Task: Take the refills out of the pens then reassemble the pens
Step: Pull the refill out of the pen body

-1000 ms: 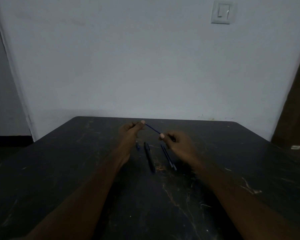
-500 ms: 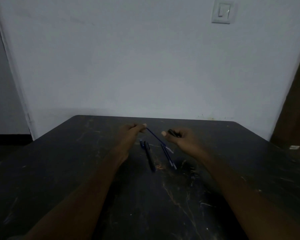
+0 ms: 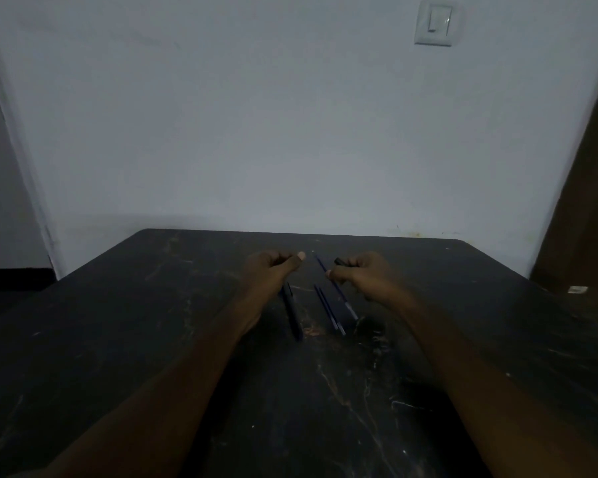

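My left hand (image 3: 273,269) is a closed fist above the dark table (image 3: 152,339), thumb stretched toward the right, with nothing showing in it. My right hand (image 3: 363,272) grips a black pen barrel (image 3: 340,261) whose end sticks out to the left. A thin blue refill (image 3: 340,294) slants from near the barrel's end down past my right thumb toward the table; whether the thumb pinches it is unclear. Two more refills (image 3: 328,310) lie side by side on the table between my hands. A dark pen (image 3: 292,313) lies just right of my left wrist.
The table's back edge meets a white wall (image 3: 290,132) carrying a light switch (image 3: 435,22). A brown door (image 3: 594,201) stands at the right, and a small white object (image 3: 577,289) lies beyond the table's right edge.
The refill has slid out of the barrel. My left hand has released its far end, and my two hands have drawn apart.
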